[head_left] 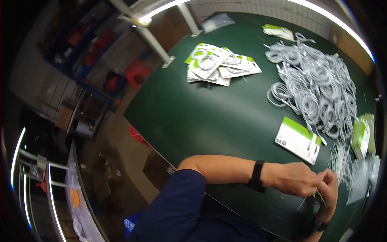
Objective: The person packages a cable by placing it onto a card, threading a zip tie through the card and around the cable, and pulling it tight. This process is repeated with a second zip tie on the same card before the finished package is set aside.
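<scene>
A green table (209, 117) carried a heap of grey cables (320, 86) between 2 and 3 o'clock and labelled packs (213, 64) at 1. At 3 lay 1 card (297, 141), green-banded, with small dark print. At 4, the left hand (298, 178) met the right hand (331, 187), both pinching a thin white strand (302, 203).

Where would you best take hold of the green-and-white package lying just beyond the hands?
Probably across the left end of the package, coming from the left: it lies flat with that end uncovered, while a white cable plug lies by its far right corner and the left hand occupies the near side.
</scene>
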The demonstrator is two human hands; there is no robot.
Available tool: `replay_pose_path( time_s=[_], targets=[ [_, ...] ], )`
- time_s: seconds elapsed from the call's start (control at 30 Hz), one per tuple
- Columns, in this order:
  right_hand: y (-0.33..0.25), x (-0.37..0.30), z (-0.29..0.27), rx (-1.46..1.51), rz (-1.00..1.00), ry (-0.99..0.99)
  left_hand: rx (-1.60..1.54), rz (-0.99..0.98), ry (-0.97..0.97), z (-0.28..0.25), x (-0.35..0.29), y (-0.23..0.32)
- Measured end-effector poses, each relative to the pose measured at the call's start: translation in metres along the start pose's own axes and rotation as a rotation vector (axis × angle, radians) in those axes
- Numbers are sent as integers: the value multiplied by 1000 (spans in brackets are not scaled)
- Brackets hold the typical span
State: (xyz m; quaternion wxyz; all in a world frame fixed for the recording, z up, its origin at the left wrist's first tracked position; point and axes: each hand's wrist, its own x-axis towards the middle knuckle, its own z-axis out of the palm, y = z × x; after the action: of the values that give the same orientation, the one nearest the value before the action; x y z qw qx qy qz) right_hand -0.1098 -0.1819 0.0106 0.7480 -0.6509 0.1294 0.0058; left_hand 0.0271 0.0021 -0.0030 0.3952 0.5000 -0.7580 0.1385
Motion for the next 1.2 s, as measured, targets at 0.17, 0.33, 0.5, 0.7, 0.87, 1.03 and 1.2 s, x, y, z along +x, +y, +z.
replay_pose_path(
  time_s=[0.17,0.33,0.5,0.7,0.87,1.03,1.2],
  targets=[
    [10,13,-12,30,76,-18,51,-10,23,-4,-6,1],
    [14,9,-25,-69,0,28,-73,-89,-48,1,1,-4],
    [26,13,-22,-79,12,46,-11,-39,-60,-7,-2,-1],
    [2,10,5,-304,67,42,-188,-147,33,-14,-1,1],
    [-14,38,14,-363,-100,7,-252,-362,3,-43,-2,-19],
    [-2,17,-29,-82,-113,265,-338,-492,-140,-31,20,-27],
    [-20,26,-14,157,-542,489,-402,-820,-159,-41,-10,-32]
  ],
)
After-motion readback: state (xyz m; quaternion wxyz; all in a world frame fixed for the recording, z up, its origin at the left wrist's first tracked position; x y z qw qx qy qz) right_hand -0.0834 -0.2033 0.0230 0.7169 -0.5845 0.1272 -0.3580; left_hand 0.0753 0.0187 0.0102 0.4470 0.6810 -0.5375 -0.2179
